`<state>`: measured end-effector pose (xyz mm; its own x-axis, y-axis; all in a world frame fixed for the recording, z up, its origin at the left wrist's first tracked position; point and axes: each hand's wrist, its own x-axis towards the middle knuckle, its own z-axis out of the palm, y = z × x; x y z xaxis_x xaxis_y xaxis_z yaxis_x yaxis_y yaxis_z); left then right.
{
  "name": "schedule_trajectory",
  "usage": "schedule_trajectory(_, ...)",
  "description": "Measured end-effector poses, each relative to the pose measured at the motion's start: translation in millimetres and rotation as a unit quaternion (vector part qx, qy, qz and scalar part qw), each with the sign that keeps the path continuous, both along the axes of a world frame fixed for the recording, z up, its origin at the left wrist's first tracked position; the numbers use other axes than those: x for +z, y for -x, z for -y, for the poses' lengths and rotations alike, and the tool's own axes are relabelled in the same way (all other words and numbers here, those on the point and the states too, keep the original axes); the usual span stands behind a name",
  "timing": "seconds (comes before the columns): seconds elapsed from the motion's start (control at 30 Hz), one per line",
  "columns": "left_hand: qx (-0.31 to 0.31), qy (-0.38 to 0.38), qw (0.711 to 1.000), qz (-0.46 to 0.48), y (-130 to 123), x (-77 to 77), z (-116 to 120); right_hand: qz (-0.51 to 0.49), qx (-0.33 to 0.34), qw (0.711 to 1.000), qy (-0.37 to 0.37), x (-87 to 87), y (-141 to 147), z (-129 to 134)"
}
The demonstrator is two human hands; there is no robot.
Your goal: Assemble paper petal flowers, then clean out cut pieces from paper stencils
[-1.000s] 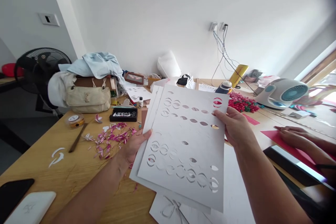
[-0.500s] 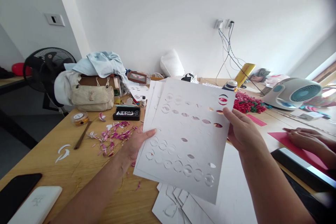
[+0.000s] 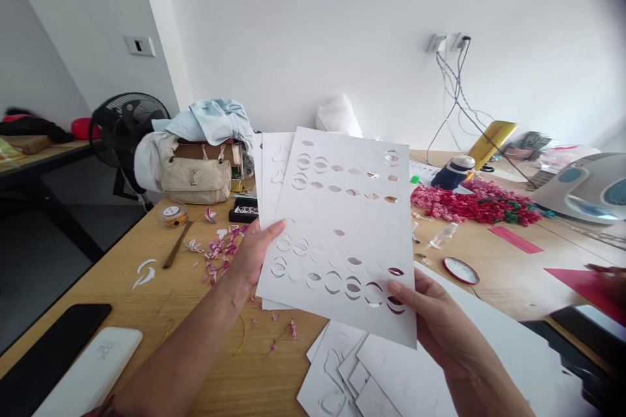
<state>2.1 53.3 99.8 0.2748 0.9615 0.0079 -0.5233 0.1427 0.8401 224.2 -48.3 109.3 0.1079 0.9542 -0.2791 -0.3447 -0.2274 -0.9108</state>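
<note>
White sheets with rows of leaf-shaped cut-outs (image 3: 337, 228) are held up in front of me. My left hand (image 3: 254, 251) pinches their left edge, thumb on top. At the lower right edge, my right hand (image 3: 430, 306) grips the front sheet, its thumb beside the dark cut-outs. Another sheet (image 3: 271, 176) shows behind on the left, with curved outlines. Below them, more cut white sheets (image 3: 342, 371) lie overlapping on the wooden table (image 3: 210, 358).
Pink paper scraps (image 3: 222, 251), a brown stick (image 3: 177, 244) and a beige bag (image 3: 195, 179) are at left. Two phone-like slabs lie front left. Red flowers (image 3: 440, 202), a small bottle (image 3: 444, 236) and a round lid (image 3: 460, 270) are at right. Another person's hand (image 3: 609, 277) touches red paper.
My right hand has slid from the upper right edge of the sheets to the lower right edge. The view has turned left, and more of the rear sheet shows.
</note>
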Motion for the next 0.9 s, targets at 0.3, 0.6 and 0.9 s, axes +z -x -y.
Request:
schedule_trajectory(0.3, 0.023, -0.005, 1.0, 0.004, 5.7, 3.3, -1.5, -0.072, -0.018, 0.997, 0.008, 2.2, 20.4, -2.0)
schedule_trajectory(0.6, 0.031, 0.02, 0.999, -0.012, 5.0, 6.9, -1.8, -0.064, -0.017, 0.998, -0.013, 4.6, 23.5, -0.6)
schedule_trajectory(0.9, 0.043, 0.035, 0.998, -0.023, 4.1, 2.9, -3.8, -0.075, -0.017, 0.997, -0.009, 3.1, 23.8, -0.5)
